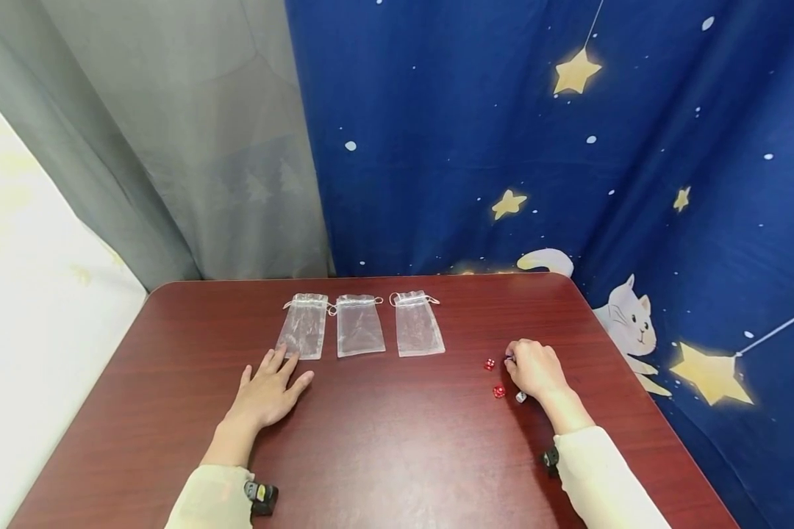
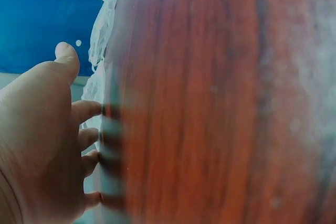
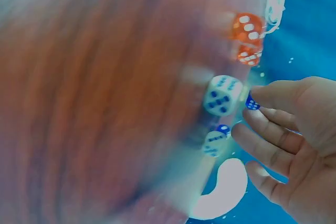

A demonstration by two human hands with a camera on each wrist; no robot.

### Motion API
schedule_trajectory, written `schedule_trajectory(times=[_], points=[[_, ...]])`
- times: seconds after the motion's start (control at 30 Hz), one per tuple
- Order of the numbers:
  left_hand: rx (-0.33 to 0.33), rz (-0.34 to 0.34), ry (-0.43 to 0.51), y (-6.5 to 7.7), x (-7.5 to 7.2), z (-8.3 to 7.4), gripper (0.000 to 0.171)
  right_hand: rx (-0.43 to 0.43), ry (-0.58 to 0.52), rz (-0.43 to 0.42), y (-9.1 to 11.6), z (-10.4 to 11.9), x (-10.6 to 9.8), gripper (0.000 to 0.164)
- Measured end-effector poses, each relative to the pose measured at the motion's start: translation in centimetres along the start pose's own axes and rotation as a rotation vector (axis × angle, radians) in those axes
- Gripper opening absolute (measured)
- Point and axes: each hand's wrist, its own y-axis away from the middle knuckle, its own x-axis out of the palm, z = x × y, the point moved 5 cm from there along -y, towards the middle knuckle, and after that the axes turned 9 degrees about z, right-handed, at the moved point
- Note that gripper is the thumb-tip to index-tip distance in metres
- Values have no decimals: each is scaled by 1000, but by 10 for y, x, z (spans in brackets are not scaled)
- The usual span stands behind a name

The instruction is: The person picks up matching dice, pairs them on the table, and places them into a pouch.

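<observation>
The blue die (image 3: 252, 103) is at the right side of the surface (image 1: 384, 419), pinched between thumb and finger of the right hand (image 1: 537, 369); whether it touches the wood, I cannot tell; near it lie a larger white die (image 3: 223, 96), a smaller white die (image 3: 213, 144) with another blue die (image 3: 223, 129) just beside, and two red dice (image 1: 494, 378); farther to the left, three sheer drawstring bags (image 1: 360, 328) lie flat in one row; the left hand (image 1: 265, 394) is spread wide, its fingertips at the lower edge of the leftmost bag; behind hangs a blue starry curtain (image 1: 437, 147).
</observation>
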Motion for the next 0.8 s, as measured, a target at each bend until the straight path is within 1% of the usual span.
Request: schedule_trajectory(times=[0.1, 0.17, 0.33, 0.57, 0.7, 0.8], points=[[-1, -2, 9, 0, 1, 0, 77, -18, -16, -44, 0, 9, -5, 7], [-2, -2, 14, 0, 2, 0, 77, -41, -31, -72, 0, 19, -9, 8], [-3, 6, 6, 0, 0, 0, 79, -138, -41, -117, -2, 49, -16, 7], [-6, 10, 0, -1, 1, 1, 81, -233, -56, -124, -5, 90, -20, 8], [-12, 12, 4, -1, 1, 1, 82, -283, -57, -131, -7, 112, -16, 9], [-12, 11, 5, -1, 2, 2, 82, -318, -48, -122, -6, 129, -10, 10]])
